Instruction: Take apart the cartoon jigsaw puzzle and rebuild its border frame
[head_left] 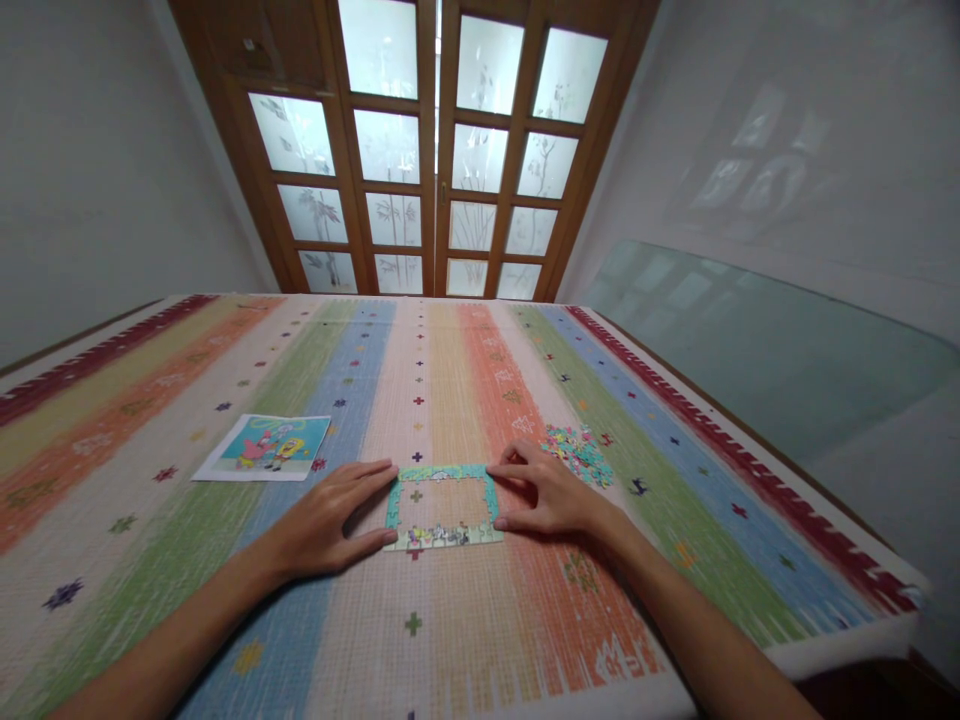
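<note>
Two hands lie flat on the striped table point(150, 400), one at each side of a puzzle frame point(442, 508) that sits near the front edge on the cream and orange stripes. The left hand point(330, 520) rests open with fingers spread, its fingertips touching the frame's left border, while the right hand point(544, 492) touches the right border with loosely bent fingers, gripping nothing. Loose pieces point(579, 450) lie heaped just right of the right hand, and a cartoon picture point(264, 446) lies to the left.
</note>
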